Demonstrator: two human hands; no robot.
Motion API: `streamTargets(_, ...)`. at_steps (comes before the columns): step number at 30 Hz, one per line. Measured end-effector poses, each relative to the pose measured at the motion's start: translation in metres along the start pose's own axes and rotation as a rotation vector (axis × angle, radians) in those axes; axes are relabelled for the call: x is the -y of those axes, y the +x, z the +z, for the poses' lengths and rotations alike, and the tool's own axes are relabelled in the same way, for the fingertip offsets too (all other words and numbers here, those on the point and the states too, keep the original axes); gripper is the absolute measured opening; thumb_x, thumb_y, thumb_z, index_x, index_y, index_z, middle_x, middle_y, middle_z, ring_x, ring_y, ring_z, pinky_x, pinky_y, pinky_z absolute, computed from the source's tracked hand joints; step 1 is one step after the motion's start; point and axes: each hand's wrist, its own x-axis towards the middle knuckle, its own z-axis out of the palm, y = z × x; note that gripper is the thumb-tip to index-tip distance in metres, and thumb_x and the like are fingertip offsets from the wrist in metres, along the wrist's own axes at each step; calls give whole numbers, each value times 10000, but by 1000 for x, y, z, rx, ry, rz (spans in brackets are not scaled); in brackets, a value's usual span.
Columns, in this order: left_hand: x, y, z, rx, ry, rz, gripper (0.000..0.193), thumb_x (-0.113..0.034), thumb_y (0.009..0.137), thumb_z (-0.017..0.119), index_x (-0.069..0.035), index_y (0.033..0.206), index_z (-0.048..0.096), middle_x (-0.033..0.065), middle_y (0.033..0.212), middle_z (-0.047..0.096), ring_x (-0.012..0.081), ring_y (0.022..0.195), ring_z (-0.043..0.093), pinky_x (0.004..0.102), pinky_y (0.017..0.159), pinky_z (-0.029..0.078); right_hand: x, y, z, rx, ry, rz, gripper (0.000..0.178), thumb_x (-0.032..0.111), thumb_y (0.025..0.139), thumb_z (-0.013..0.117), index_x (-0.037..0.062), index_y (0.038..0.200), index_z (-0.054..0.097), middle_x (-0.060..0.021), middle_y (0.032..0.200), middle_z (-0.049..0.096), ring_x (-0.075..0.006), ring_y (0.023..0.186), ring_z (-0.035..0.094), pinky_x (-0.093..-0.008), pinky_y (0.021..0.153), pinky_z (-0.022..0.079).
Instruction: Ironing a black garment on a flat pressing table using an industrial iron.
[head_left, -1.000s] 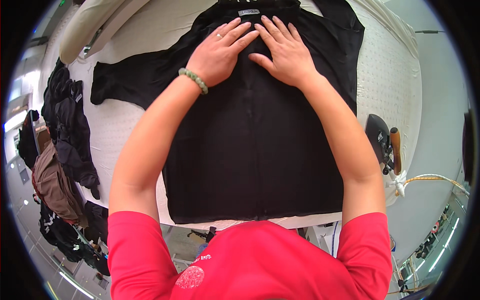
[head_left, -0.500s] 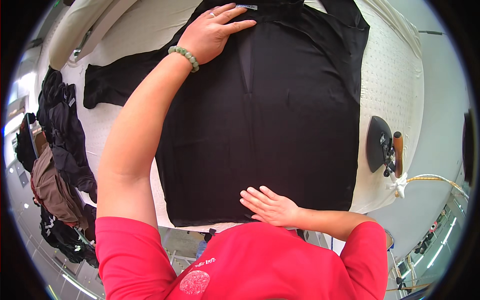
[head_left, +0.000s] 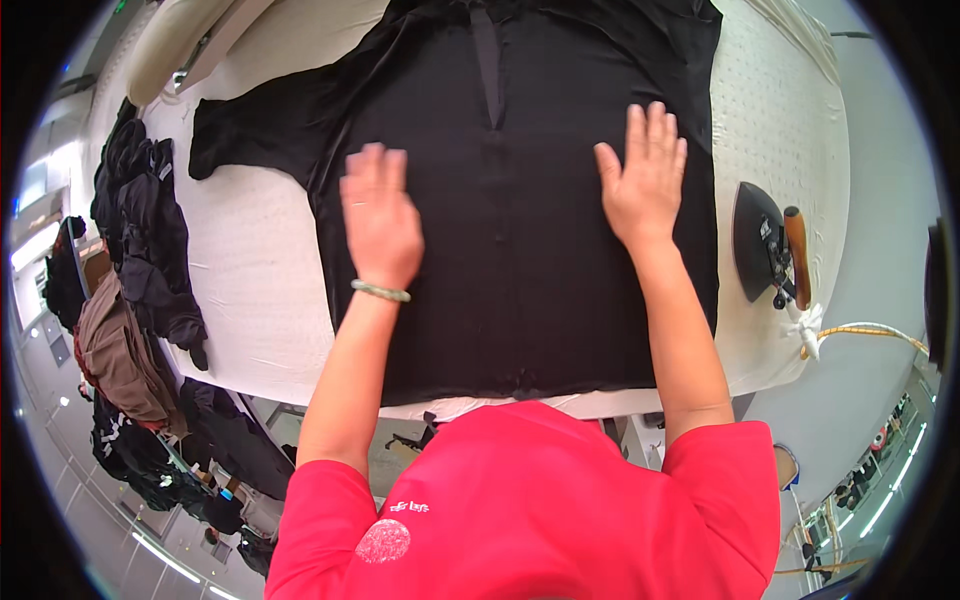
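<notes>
Head camera, looking down: from where I stand I see a person in a red shirt [head_left: 520, 500] at a pale, cloth-covered bench [head_left: 262, 262], with a black garment [head_left: 515, 270] laid out beneath both hands. The left hand [head_left: 383, 222] is over the garment's left part, palm down, fingers straight and holding nothing; it is blurred, so I cannot tell whether it presses the cloth. A green bracelet [head_left: 381, 291] circles the wrist just behind it. The right hand [head_left: 645, 188] is flat over the garment's right part, fingers stretched and thumb held away, nothing in its grasp. Ahead of the hands and between them, a narrow slit [head_left: 488, 78] runs down from the neck; the hem lies on their near side. One sleeve [head_left: 262, 125] reaches out forward and left of the left hand. Well to that hand's left hang dark clothes [head_left: 148, 235], with brown cloth [head_left: 120, 345] nearer the body. Right of the right hand rests an iron [head_left: 757, 243] with a wooden handle [head_left: 796, 250].
</notes>
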Motion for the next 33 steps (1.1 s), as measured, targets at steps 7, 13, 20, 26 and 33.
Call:
streamTargets(7, 2, -69, 1, 96, -23, 108, 534, -83, 932, 566, -23, 1459, 504, 197, 1572, 415, 401, 1484, 341, 520, 1224, 243, 8, -69, 9, 70, 130, -261, 586, 332, 980, 617, 93, 1497, 476, -189, 1591, 389, -386, 1488, 336, -533, 1214, 242)
streamTargets(13, -17, -129, -20, 42, -70, 149, 555, -180, 938, 622, -30, 1459, 506, 179, 1580, 411, 373, 1497, 329, 509, 1228, 250, 1, -138, 0, -74, 89, -215, 576, 323, 974, 624, 102, 1489, 492, -177, 1587, 401, -383, 1476, 360, -520, 1216, 249)
streamTargets(20, 8, -216, -70, 184, -91, 288, 551, -201, 941, 638, -53, 1457, 513, 150, 1569, 436, 347, 1477, 373, 500, 1225, 265, -12, -265, -51, 181, 187, -351, 584, 324, 968, 633, 125, 1499, 492, -154, 1592, 400, -350, 1474, 370, -515, 1215, 258)
streamTargets(26, 42, -248, -59, 141, -193, 324, 580, -68, 896, 619, -67, 1465, 508, 143, 1552, 457, 343, 1468, 391, 501, 1225, 279, 0, -299, -43, 89, 179, -303, 573, 312, 978, 604, 139, 1510, 480, -141, 1605, 385, -336, 1483, 358, -513, 1217, 261)
streamTargets(33, 76, -264, -104, 172, 36, 185, 702, 101, 764, 514, -79, 1442, 539, 143, 1524, 490, 340, 1447, 422, 486, 1221, 309, -27, -323, -55, 51, 16, -209, 542, 246, 984, 567, 130, 1506, 473, -146, 1595, 394, -345, 1476, 365, -517, 1210, 276)
